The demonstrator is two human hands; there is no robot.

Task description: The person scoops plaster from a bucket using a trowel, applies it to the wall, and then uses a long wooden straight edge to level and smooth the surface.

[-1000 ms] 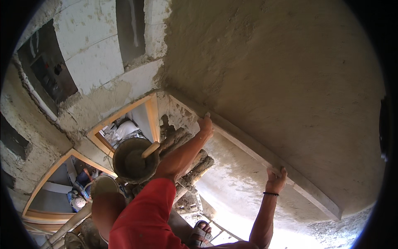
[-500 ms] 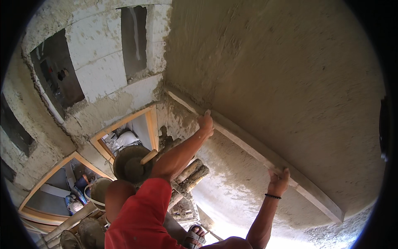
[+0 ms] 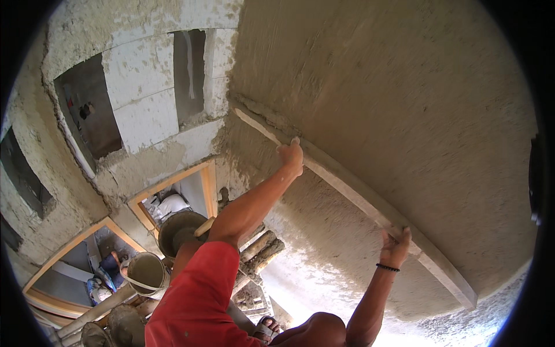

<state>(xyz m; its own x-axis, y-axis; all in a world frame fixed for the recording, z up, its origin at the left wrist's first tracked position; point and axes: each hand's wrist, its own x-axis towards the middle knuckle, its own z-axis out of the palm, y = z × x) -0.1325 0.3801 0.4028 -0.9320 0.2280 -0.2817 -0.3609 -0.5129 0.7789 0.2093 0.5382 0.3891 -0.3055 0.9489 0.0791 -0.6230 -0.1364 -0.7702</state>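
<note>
"Starting with the biggest thing, what do you see?"

"A broad plastered wall (image 3: 416,110), grey-brown and rough, filling the right side. On the left, a wood-framed opening (image 3: 209,188) stands near the corner."

"And the long bar?"

"The long bar (image 3: 352,191) lies along the wall, sloping from the corner at upper left down to the lower right. It looks straight and squared; whether it is wood or metal, I cannot tell. Left of it and well apart is a dark bucket (image 3: 163,231) with a wooden handle (image 3: 203,226) sticking out over its rim."

"How would the bar handle?"

"I'd judge it stiff, not fragile, moderately light but awkward for its length. A ridge of mortar (image 3: 272,118) sits on its upper edge toward the left end, so it may drag there, and any damp grit could make it slippery. Best held by the clean lower edge, at two spots well apart."

"Is that how it is held?"

"Yes. The left hand (image 3: 292,156) is closed on the lower edge, left of the middle, thumb up; the right hand (image 3: 395,248) grips nearer the right end. Fingers behind the bar are partly hidden."

"Smallest thing?"

"A dark beaded bracelet (image 3: 387,267) on the right wrist."
</note>
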